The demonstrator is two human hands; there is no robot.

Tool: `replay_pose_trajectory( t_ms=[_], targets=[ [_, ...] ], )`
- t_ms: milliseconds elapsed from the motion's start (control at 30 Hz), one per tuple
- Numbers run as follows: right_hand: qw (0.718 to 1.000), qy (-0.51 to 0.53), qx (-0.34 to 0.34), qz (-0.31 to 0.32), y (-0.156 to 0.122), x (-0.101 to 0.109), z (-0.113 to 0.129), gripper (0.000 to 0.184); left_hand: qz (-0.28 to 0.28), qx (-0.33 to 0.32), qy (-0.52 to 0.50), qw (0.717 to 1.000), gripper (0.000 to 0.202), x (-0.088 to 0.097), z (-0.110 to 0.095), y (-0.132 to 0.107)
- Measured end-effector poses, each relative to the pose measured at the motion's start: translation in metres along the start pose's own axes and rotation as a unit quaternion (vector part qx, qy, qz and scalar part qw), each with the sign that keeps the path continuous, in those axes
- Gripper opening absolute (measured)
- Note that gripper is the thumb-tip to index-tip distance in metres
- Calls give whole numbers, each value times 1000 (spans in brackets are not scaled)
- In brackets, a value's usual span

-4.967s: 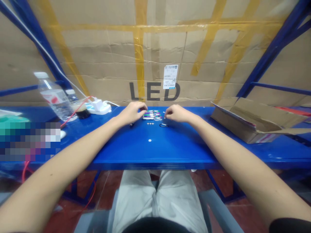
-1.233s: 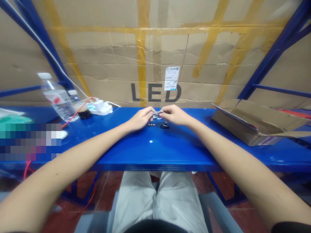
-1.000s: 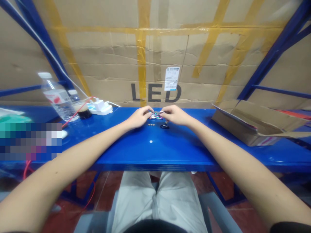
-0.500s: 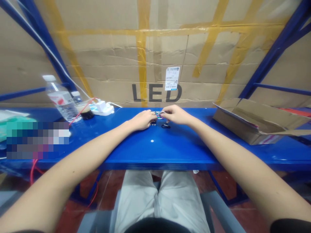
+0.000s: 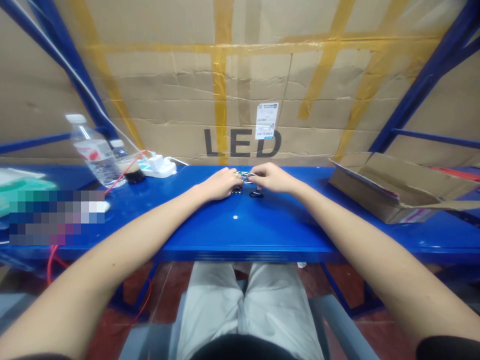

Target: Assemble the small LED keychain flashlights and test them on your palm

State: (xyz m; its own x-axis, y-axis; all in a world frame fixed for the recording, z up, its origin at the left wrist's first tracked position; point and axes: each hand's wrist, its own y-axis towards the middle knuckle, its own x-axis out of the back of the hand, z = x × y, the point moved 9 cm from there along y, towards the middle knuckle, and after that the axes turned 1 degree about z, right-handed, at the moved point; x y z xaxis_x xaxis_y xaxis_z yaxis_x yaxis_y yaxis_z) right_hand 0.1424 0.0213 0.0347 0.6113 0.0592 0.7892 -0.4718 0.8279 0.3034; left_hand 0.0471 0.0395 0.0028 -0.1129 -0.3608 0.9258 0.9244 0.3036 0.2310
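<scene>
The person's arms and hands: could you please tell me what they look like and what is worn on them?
The left arm and right arm are bare nearly to the shoulder. A dark short sleeve edges the right arm at the corner. The left hand and right hand wear no gloves; no watch, ring or band shows.

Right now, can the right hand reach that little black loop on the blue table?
Probably yes. The black loop lies on the table just beside the right hand, with nothing between them, though that hand is busy pinching shiny bits.
</scene>
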Motion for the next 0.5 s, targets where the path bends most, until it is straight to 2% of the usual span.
replay_pose_trajectory(
  t_ms=[300,500],
  targets=[
    [1000,1,-6,2,-1,0,-1,30,-2,30,-9,999,28,4,5,-6],
    [1000,-3,-6,0,0,1,0,28,-3,25,-16,1000,28,5,8,-9]
  ],
)
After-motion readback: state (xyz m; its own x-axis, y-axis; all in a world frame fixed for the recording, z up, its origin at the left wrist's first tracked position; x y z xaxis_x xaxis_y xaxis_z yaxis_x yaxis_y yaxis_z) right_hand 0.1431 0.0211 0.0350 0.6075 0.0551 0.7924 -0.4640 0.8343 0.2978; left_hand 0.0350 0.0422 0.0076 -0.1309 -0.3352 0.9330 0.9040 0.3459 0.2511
